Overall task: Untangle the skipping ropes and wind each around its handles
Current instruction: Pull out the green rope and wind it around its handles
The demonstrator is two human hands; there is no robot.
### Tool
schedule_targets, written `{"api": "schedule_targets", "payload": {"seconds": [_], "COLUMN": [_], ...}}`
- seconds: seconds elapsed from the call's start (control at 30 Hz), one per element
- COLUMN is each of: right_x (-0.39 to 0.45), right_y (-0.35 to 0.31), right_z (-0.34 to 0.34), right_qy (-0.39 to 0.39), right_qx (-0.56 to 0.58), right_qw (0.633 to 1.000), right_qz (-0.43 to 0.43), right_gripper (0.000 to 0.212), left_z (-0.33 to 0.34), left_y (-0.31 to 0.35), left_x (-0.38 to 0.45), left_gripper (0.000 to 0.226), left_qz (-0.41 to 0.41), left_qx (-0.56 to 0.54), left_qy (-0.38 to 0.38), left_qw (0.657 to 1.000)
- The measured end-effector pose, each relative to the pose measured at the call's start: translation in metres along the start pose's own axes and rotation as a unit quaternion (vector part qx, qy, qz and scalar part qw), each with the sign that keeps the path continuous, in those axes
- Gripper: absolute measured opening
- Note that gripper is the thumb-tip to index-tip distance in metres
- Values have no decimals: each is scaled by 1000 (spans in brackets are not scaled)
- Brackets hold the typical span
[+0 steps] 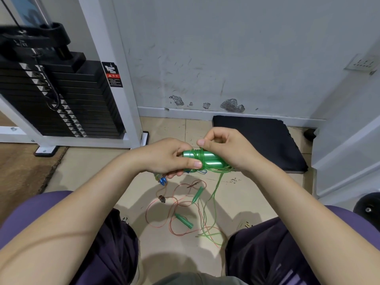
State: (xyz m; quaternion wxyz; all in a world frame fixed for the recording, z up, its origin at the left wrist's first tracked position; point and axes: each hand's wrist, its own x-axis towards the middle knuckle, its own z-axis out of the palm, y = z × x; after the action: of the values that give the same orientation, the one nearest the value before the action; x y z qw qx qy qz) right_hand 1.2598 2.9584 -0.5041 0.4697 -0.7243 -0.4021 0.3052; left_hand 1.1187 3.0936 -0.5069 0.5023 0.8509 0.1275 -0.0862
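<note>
Left hand [164, 156] is clamping the paired green handles [205, 160] lying crosswise, while right hand [224, 150] is pinching the green rope [213, 194] above them, slack trailing down to the floor.

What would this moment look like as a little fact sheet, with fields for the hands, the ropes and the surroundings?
left hand: left hand grips the pair of green handles at one end
right hand: right hand pinches the green rope at the handles
winding: several green turns already round the handles; the rest trails to the floor
on the floor: orange rope lying in loose loops, tangled with the green rope; two green cone pieces
surroundings: weight stack to the left, dark mat by the wall
</note>
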Motion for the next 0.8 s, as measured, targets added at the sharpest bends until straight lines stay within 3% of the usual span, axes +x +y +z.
{"api": "schedule_targets", "payload": {"seconds": [0.17, 0.3, 0.4, 0.53, 0.63, 0.8], "right_x": [1, 0, -3, -6, -7, 2], "right_y": [-3, -3, -3, -5, -9, -3], "right_z": [-6, -6, -1, 6, 7, -5], "right_qy": [-4, -71, -66, -35, -1, 54], "right_qx": [91, 238, 187, 3, -83, -210], "right_qw": [995, 967, 979, 999, 995, 960], "right_qz": [28, 48, 46, 9, -59, -180], "right_gripper": [26, 37, 31, 12, 26, 19], "left_z": [-6, -8, -13, -20, -14, -9], "left_y": [-1, 2, 1, -7, -5, -1], "left_x": [0, 1, 4, 7, 7, 2], "left_gripper": [26, 29, 32, 36, 36, 37], "left_qz": [30, 58, 45, -4, -37, -70], "left_qx": [-54, -149, -168, -168, -107, -9], "left_qy": [58, 115, 196, 283, 243, 52], "left_qw": [996, 981, 965, 944, 963, 996]}}
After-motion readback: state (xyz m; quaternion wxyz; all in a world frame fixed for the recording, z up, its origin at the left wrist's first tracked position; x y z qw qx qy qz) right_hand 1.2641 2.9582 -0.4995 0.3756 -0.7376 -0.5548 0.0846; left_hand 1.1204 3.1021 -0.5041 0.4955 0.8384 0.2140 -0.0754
